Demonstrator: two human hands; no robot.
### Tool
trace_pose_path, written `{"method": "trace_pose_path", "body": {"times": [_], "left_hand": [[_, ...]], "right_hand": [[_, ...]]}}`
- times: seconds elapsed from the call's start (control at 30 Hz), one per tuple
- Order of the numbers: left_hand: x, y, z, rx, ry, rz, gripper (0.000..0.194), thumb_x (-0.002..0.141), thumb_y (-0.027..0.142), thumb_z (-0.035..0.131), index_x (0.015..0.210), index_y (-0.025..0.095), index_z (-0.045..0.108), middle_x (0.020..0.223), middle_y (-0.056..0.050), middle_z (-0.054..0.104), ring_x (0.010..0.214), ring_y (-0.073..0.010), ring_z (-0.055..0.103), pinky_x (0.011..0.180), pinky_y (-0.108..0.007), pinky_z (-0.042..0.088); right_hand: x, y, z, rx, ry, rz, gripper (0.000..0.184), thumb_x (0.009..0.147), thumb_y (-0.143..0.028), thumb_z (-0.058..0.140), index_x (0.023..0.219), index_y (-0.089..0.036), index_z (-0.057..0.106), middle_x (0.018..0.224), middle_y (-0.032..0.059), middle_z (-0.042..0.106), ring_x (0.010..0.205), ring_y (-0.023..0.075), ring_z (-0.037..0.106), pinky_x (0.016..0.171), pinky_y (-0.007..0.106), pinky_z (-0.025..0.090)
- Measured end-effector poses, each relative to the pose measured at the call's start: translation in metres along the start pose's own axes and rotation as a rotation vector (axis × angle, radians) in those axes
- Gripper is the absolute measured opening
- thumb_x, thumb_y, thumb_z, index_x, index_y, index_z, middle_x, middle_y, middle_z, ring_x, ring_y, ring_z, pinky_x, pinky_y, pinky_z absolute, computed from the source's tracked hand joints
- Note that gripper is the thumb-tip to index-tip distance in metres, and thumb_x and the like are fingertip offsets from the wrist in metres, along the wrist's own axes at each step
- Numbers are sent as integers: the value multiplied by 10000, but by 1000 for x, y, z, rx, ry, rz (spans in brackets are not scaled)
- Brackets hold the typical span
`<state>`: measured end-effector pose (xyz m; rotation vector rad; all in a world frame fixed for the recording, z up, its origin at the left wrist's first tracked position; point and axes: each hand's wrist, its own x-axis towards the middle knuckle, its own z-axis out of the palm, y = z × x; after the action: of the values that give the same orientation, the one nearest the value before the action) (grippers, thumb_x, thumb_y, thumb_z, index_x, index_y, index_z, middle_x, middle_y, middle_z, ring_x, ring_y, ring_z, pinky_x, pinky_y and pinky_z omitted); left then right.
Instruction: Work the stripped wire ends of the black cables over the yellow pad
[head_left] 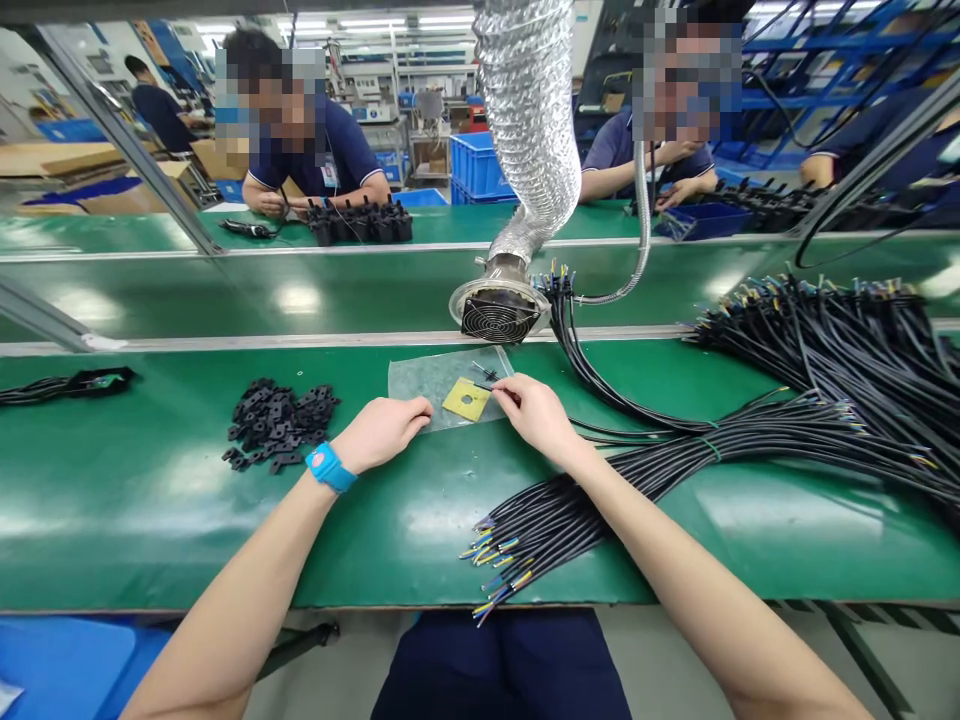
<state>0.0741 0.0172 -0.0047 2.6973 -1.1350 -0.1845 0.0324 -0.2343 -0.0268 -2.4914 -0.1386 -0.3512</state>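
Bare forearms (247,570) foremost; between fingers (420,406), clear plastic bag (416,382) beneath or around flat yellow square (454,397), round-holed.
Pinching slim black piece (482,386) in right hand (538,412); cannot tell grip of left hand (382,432).

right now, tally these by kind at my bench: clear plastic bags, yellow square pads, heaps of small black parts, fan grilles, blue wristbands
Clear plastic bag: 1
Yellow square pad: 1
Heap of small black parts: 1
Fan grille: 1
Blue wristband: 1
Total: 5
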Motion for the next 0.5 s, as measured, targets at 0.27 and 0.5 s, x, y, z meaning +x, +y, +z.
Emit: {"method": "trace_pose_path", "body": {"times": [0.27,0.5], "left_hand": [[-7,10,-4,24,-31,10,256,950,286,392,1015,224,632,877,-45,724,761,-207,663,658,-275,403],[-6,8,-5,-92,6,-28,266,946,308,391,1016,223,634,854,-30,711,717,-190,633,650,-270,383]], "right_hand": [[-13,6,3,-43,94,-19,113,839,-171,563,807,-183,671,792,21,624,684,147,572,622,238,387],[-14,1,2,-295,-159,-138,168,886,-116,516,785,-174,636,834,32,621,720,144,575,612,237,343]]}}
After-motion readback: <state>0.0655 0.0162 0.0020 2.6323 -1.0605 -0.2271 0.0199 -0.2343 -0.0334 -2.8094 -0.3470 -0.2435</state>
